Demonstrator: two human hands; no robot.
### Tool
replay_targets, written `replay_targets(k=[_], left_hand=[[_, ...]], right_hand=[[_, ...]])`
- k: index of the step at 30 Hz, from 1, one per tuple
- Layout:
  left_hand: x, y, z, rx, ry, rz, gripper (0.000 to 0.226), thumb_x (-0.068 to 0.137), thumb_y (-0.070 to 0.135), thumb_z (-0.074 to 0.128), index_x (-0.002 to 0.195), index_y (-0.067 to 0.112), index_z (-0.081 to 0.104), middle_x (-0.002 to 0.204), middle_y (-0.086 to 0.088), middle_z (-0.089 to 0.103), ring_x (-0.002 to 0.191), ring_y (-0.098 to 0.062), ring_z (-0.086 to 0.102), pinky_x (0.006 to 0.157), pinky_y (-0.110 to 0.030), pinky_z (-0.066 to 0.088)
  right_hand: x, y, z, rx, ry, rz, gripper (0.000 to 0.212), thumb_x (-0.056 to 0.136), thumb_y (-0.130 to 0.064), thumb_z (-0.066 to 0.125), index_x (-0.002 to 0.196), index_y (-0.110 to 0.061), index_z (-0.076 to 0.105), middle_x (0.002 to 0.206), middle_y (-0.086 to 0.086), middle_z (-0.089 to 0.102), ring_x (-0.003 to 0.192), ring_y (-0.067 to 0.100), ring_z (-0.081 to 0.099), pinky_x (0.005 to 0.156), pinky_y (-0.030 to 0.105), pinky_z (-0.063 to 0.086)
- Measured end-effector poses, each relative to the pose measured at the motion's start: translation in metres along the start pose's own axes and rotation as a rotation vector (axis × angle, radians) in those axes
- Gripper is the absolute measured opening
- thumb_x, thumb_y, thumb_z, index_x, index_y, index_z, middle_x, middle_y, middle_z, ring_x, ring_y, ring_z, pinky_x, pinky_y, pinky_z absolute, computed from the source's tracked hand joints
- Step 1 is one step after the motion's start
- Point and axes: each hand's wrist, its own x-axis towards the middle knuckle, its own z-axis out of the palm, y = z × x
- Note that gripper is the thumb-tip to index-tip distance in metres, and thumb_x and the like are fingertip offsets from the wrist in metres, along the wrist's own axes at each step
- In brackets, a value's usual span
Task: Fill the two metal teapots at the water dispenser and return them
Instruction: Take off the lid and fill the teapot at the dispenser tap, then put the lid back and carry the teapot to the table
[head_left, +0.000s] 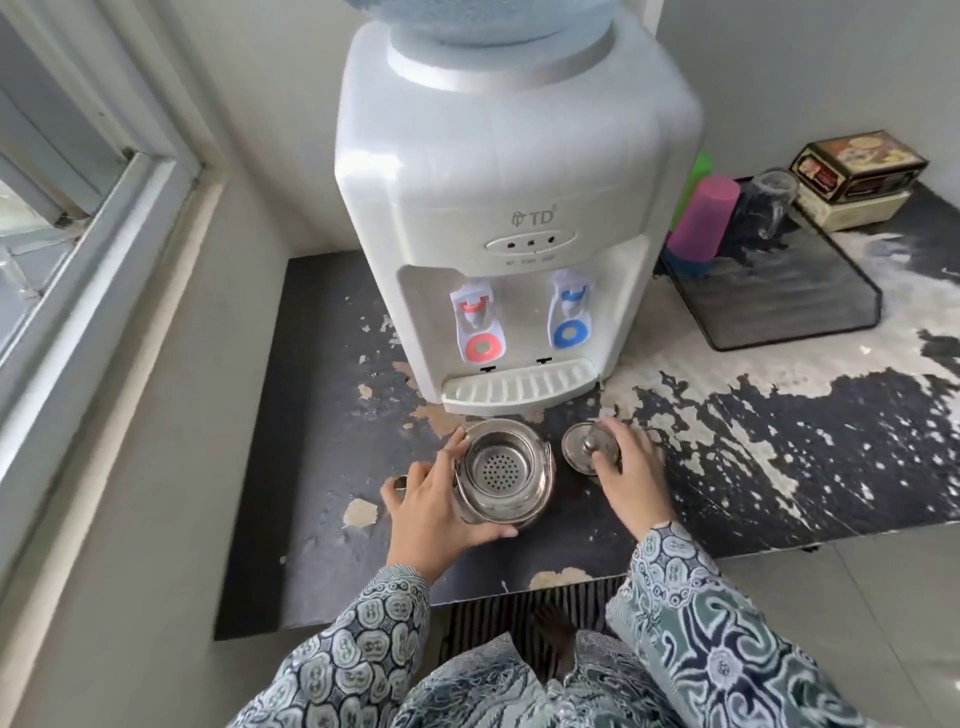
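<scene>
Before the white tabletop water dispenser (511, 208), on a peeling black counter (332, 415):
left hand (441, 512) grasps the lidless steel teapot (501, 475); right hand (631, 467), fingers spread, touches its round metal lid (584, 447).

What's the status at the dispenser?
Left hand gripping open teapot. Right hand on lid, countertop. Taps clear, nothing under them.

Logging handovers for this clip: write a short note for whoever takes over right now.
Left hand grips the open teapot on the worn mat, strainer visible, no water seen.
Right hand rests on its lid, set on the mat beside the pot.
Dispenser stands behind; both taps untouched.
Done: lid off.
Left: fill this pot, relid it, do the second teapot (not in view), return both.
</scene>
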Motion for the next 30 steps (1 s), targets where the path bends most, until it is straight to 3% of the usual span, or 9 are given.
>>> replay_targets(k=[3,9,14,20,26,30], left_hand=[[0.002,-0.002,0.0,0.012,-0.023,-0.002,0.117,0.036,0.09,0.051,0.137,0.038,0.025,0.137,0.016,0.045,0.115,-0.014,0.044,0.091,-0.038,0.015],[0.004,-0.005,0.002,0.033,-0.059,-0.026,0.124,0.037,0.092,0.048,0.142,0.041,0.009,0.132,0.017,0.047,0.116,-0.012,0.042,0.091,-0.038,0.011],[0.004,-0.007,0.005,0.033,-0.066,-0.028,0.122,0.038,0.092,0.049,0.141,0.042,0.006,0.136,0.017,0.044,0.117,-0.012,0.041,0.091,-0.039,0.011],[0.005,-0.008,0.005,0.003,-0.092,-0.016,0.124,0.04,0.088,0.055,0.142,0.041,0.004,0.14,0.02,0.039,0.117,-0.01,0.04,0.094,-0.044,0.025],[0.005,-0.008,0.006,0.009,-0.103,0.006,0.122,0.041,0.087,0.056,0.143,0.037,0.011,0.148,0.026,0.023,0.116,-0.01,0.038,0.088,-0.038,0.021],[0.006,-0.008,0.007,0.013,-0.101,0.007,0.12,0.041,0.088,0.055,0.141,0.037,0.013,0.149,0.027,0.021,0.117,-0.009,0.037,0.085,-0.035,0.018]], right_hand=[[0.009,0.009,0.001,-0.143,-0.157,-0.008,0.043,0.088,-0.013,0.054,0.129,-0.024,0.048,0.135,0.007,0.044,0.119,0.031,0.038,0.099,0.04,0.035],[0.012,0.011,0.006,-0.226,-0.06,-0.052,0.026,0.082,-0.011,0.062,0.106,-0.019,0.059,0.113,0.007,0.055,0.104,0.028,0.048,0.08,0.037,0.044],[0.014,-0.01,-0.007,0.1,0.096,-0.049,0.012,0.082,-0.008,0.062,0.094,-0.007,0.06,0.101,0.008,0.053,0.097,0.034,0.054,0.084,0.042,0.047],[0.001,-0.071,-0.007,0.179,-0.001,-0.341,0.021,0.08,-0.02,0.063,0.097,-0.01,0.056,0.11,-0.002,0.056,0.102,0.013,0.053,0.086,0.016,0.037],[-0.013,-0.078,0.014,0.008,-0.173,-0.439,0.023,0.077,-0.023,0.07,0.092,-0.013,0.056,0.11,0.001,0.064,0.094,0.018,0.061,0.088,0.035,0.049],[-0.015,-0.074,0.026,-0.066,-0.172,-0.497,0.025,0.076,-0.02,0.07,0.094,-0.013,0.055,0.11,0.0,0.065,0.096,0.021,0.062,0.093,0.033,0.043]])
